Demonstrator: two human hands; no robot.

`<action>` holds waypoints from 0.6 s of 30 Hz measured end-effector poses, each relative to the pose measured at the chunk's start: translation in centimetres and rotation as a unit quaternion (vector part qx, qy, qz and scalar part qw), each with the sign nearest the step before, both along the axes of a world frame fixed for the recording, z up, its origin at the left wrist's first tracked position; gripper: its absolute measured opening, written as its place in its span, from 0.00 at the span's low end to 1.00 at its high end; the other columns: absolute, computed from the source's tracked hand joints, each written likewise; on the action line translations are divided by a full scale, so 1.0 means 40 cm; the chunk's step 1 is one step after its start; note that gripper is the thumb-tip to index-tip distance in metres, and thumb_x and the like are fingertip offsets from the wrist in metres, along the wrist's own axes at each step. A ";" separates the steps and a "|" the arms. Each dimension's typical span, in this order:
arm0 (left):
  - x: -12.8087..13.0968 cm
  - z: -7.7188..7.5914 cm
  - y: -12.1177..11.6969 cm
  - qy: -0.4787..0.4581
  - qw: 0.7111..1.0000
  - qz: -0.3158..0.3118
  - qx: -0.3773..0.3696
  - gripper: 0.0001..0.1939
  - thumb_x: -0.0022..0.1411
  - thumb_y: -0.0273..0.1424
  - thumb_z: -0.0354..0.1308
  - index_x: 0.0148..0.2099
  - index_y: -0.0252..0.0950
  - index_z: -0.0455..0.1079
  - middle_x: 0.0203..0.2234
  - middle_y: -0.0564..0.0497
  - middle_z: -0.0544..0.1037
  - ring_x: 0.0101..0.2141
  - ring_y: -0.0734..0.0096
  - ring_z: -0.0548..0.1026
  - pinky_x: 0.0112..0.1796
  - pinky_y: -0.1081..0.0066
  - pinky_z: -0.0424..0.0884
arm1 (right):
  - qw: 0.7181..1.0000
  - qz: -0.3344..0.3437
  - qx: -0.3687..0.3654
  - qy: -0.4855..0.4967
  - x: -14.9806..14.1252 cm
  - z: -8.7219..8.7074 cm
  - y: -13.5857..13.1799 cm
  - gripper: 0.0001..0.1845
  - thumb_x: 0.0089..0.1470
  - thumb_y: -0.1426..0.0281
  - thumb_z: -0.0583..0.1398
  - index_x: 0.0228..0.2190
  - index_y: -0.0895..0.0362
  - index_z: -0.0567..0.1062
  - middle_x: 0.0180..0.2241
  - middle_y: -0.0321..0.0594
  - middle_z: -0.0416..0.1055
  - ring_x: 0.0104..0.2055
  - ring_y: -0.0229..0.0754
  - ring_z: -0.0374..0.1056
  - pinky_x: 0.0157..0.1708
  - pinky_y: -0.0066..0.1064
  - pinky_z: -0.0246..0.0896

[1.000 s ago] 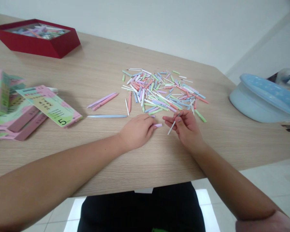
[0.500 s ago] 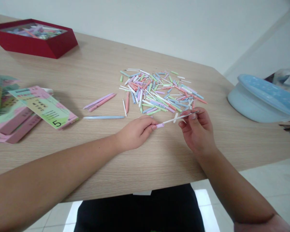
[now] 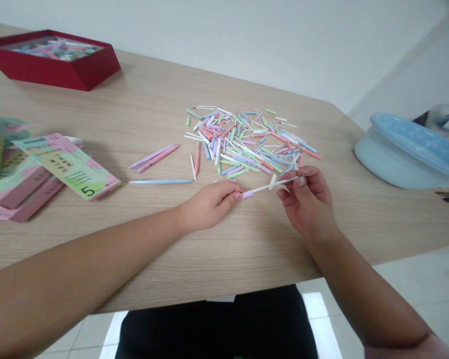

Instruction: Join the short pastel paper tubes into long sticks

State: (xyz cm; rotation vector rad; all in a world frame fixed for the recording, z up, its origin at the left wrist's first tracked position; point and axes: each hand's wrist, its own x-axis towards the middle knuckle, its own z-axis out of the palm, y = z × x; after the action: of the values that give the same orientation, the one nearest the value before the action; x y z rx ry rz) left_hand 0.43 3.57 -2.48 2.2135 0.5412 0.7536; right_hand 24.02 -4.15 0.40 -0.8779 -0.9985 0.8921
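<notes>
My left hand (image 3: 213, 202) rests on the wooden table (image 3: 164, 94), fingers curled and pinching a short lilac pen piece (image 3: 247, 193). My right hand (image 3: 307, 202) is just right of it, fingertips pinched on a thin white refill (image 3: 271, 185) whose near end meets the lilac piece. Just beyond both hands lies a pile of pastel pen parts (image 3: 247, 142) in pink, green, blue, white and lilac.
Two pink pens (image 3: 155, 157) and a light blue pen (image 3: 160, 181) lie left of the pile. Pink and green packets (image 3: 65, 164) are stacked at the left. A red box (image 3: 60, 67) of parts stands at the far left. A pale blue lidded tub (image 3: 407, 154) sits right.
My right hand swung the white refill from pointing down to lying level and brought its end to the lilac piece in my left hand. In the last half second, almost nothing moved.
</notes>
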 end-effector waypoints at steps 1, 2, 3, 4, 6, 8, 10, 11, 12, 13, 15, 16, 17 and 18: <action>0.000 0.001 0.000 0.002 1.000 0.000 -0.001 0.16 0.78 0.38 0.48 0.43 0.37 0.72 0.35 0.50 0.77 0.38 0.66 0.75 0.41 0.67 0.70 | 1.000 0.006 -0.004 -0.011 -0.001 -0.005 0.001 0.12 0.57 0.62 0.72 0.38 0.47 0.75 0.37 0.29 0.80 0.37 0.33 0.76 0.33 0.22 0.76; 0.000 0.002 -0.001 0.004 1.000 0.000 -0.001 0.16 0.78 0.38 0.48 0.43 0.37 0.72 0.35 0.50 0.77 0.38 0.66 0.75 0.41 0.67 0.70 | 1.000 0.012 -0.007 -0.024 -0.004 -0.010 0.001 0.12 0.57 0.62 0.72 0.38 0.48 0.75 0.38 0.29 0.80 0.37 0.33 0.76 0.34 0.23 0.77; 0.000 0.003 -0.001 0.005 1.000 -0.001 0.000 0.16 0.78 0.38 0.47 0.42 0.37 0.72 0.34 0.50 0.76 0.37 0.66 0.74 0.40 0.67 0.69 | 0.999 0.021 -0.009 -0.040 -0.007 -0.017 0.000 0.12 0.58 0.62 0.71 0.39 0.48 0.75 0.39 0.30 0.80 0.37 0.34 0.76 0.35 0.24 0.78; 0.000 0.005 -0.002 0.007 1.000 -0.002 0.003 0.16 0.78 0.38 0.47 0.42 0.37 0.72 0.34 0.50 0.76 0.37 0.66 0.74 0.40 0.67 0.69 | 0.998 0.032 -0.012 -0.057 -0.010 -0.024 0.000 0.11 0.59 0.62 0.71 0.39 0.48 0.75 0.40 0.31 0.80 0.38 0.34 0.76 0.36 0.25 0.78; 0.000 0.007 -0.003 0.010 1.000 -0.004 0.008 0.17 0.78 0.38 0.47 0.41 0.36 0.72 0.33 0.50 0.76 0.36 0.66 0.74 0.39 0.67 0.69 | 0.994 0.058 -0.017 -0.095 -0.019 -0.039 -0.002 0.10 0.60 0.64 0.70 0.40 0.49 0.75 0.42 0.34 0.80 0.40 0.36 0.76 0.38 0.29 0.80; -0.001 0.010 -0.005 0.014 1.000 -0.004 0.017 0.17 0.78 0.38 0.47 0.39 0.36 0.71 0.32 0.50 0.75 0.36 0.66 0.73 0.39 0.67 0.69 | 0.989 0.081 -0.015 -0.123 -0.027 -0.053 -0.002 0.08 0.62 0.65 0.68 0.41 0.49 0.75 0.45 0.35 0.78 0.42 0.37 0.76 0.40 0.31 0.80; -0.002 0.011 -0.007 0.017 1.000 -0.004 0.021 0.17 0.78 0.37 0.46 0.38 0.36 0.70 0.32 0.50 0.75 0.36 0.66 0.73 0.40 0.66 0.69 | 0.986 0.093 -0.006 -0.135 -0.031 -0.063 0.002 0.07 0.63 0.65 0.67 0.42 0.49 0.75 0.45 0.35 0.77 0.42 0.37 0.76 0.40 0.32 0.81; -0.003 0.011 -0.007 0.016 1.000 -0.002 0.019 0.18 0.78 0.37 0.46 0.38 0.36 0.70 0.32 0.51 0.74 0.36 0.67 0.73 0.40 0.66 0.69 | 0.986 0.094 -0.002 -0.137 -0.031 -0.065 0.004 0.07 0.63 0.64 0.67 0.42 0.49 0.75 0.45 0.35 0.77 0.42 0.37 0.76 0.40 0.33 0.81; -0.004 0.011 -0.008 0.014 1.000 0.000 0.014 0.18 0.78 0.37 0.45 0.38 0.36 0.70 0.31 0.51 0.74 0.36 0.67 0.73 0.40 0.66 0.69 | 0.986 0.096 0.000 -0.140 -0.030 -0.065 0.006 0.08 0.63 0.64 0.67 0.42 0.49 0.74 0.44 0.35 0.77 0.42 0.38 0.76 0.40 0.33 0.81; -0.005 0.011 -0.009 0.011 1.000 0.003 0.007 0.18 0.78 0.37 0.45 0.38 0.36 0.69 0.31 0.51 0.74 0.36 0.67 0.73 0.40 0.66 0.69 | 0.984 0.098 0.000 -0.146 -0.029 -0.063 0.007 0.08 0.63 0.63 0.67 0.41 0.49 0.74 0.43 0.36 0.77 0.42 0.38 0.76 0.39 0.33 0.81; -0.006 0.009 -0.010 0.005 1.000 0.010 -0.005 0.18 0.79 0.37 0.44 0.39 0.37 0.69 0.31 0.51 0.74 0.36 0.66 0.73 0.41 0.66 0.70 | 0.981 0.100 0.003 -0.169 -0.024 -0.053 0.006 0.08 0.63 0.63 0.67 0.40 0.50 0.74 0.41 0.37 0.77 0.41 0.39 0.76 0.37 0.33 0.80; -0.006 0.009 -0.010 0.003 1.000 0.012 -0.008 0.18 0.79 0.38 0.44 0.39 0.37 0.69 0.31 0.51 0.74 0.36 0.66 0.72 0.41 0.66 0.70 | 0.978 0.098 0.008 -0.182 -0.023 -0.047 0.003 0.08 0.63 0.63 0.67 0.40 0.51 0.74 0.41 0.37 0.78 0.39 0.38 0.76 0.37 0.33 0.80; -0.006 0.008 -0.011 0.001 1.000 0.011 -0.009 0.18 0.79 0.38 0.44 0.39 0.37 0.68 0.31 0.51 0.73 0.36 0.66 0.72 0.40 0.66 0.70 | 0.976 0.096 0.015 -0.194 -0.021 -0.041 0.000 0.07 0.63 0.64 0.67 0.40 0.51 0.75 0.40 0.38 0.78 0.38 0.38 0.77 0.36 0.33 0.79; -0.005 0.009 -0.011 0.000 1.000 0.010 -0.009 0.19 0.79 0.39 0.44 0.38 0.37 0.68 0.31 0.51 0.73 0.36 0.67 0.72 0.40 0.67 0.70 | 0.974 0.094 0.019 -0.204 -0.021 -0.036 -0.004 0.07 0.63 0.64 0.67 0.41 0.52 0.75 0.39 0.38 0.78 0.37 0.38 0.77 0.36 0.33 0.79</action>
State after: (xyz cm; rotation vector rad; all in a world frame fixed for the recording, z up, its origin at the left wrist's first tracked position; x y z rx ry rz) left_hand 0.22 3.14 -2.14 2.1944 0.5673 0.7564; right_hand 23.20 -4.30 -1.03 -0.9666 -1.4704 0.8643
